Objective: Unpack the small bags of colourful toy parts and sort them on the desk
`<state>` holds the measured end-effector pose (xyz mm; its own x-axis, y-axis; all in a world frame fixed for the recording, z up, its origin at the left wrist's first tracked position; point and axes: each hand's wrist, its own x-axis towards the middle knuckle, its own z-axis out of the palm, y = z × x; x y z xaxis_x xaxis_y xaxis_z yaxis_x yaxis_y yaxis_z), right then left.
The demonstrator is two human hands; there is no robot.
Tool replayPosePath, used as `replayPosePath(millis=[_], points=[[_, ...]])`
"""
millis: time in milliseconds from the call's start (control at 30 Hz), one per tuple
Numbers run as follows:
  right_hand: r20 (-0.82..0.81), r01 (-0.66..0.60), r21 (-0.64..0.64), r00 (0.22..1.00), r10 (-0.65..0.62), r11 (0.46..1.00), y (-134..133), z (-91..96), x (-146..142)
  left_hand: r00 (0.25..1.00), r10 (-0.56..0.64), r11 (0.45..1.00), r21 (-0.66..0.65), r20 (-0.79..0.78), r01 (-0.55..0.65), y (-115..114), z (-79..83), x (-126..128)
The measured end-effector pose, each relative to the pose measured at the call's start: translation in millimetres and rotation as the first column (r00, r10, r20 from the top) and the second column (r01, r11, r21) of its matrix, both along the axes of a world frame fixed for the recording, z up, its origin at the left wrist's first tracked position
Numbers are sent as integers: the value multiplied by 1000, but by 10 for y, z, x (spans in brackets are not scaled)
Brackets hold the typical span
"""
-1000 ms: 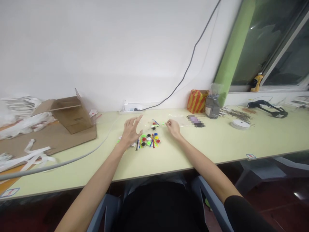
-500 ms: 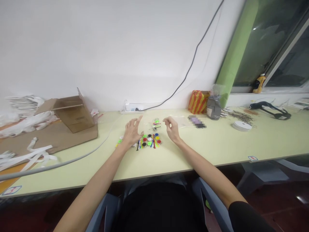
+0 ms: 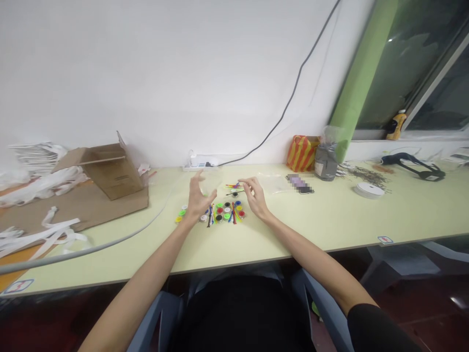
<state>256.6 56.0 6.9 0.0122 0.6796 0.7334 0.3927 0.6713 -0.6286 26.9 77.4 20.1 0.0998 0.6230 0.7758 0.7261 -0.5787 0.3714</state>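
Observation:
My left hand (image 3: pixel 197 197) is raised just above the pale green table (image 3: pixel 330 220), fingers apart and pointing up. Something faint and clear seems to hang beside its fingertips; I cannot tell if the hand holds it. My right hand (image 3: pixel 255 196) hovers opposite, thumb and fingers pinched near a few small coloured sticks (image 3: pixel 233 186); what they pinch is too small to make out. Between and below the hands lies a cluster of small round coloured pots (image 3: pixel 229 211) with thin coloured sticks among them. Several loose bright caps (image 3: pixel 180 215) lie left of my left wrist.
An open cardboard box (image 3: pixel 106 171) and white plastic strips (image 3: pixel 44 237) lie at the left, with a grey cable (image 3: pixel 110 242) across the table. At the back are a power strip (image 3: pixel 200 164), a striped bag (image 3: pixel 302 152), a grey jar (image 3: pixel 324 162) and a tape roll (image 3: pixel 368 189).
Both hands have lifted and drawn closer together. The right hand moved left with its pinch kept closed, and the left hand turned its fingers upward.

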Motion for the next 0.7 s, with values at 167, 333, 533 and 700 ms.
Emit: replayPosePath(millis=[167,333,533,700], points=[[257,168,-93,956,-139,981,255,-202,168,1000,26,998,56,6,-27,-4,29,-35],[617,247,-146,779,-107,958,448,-327,227,995,9,1000,22,-103,-7,-15,4,-19],[719,297,-121,684,-122,947,536,-351,203,984,-32,999,-18,-173,30,13,-32,-22],[731,277,-114,674,-109,954,536,-341,196,979,-48,998,-57,-200,38,23,-41,-15]])
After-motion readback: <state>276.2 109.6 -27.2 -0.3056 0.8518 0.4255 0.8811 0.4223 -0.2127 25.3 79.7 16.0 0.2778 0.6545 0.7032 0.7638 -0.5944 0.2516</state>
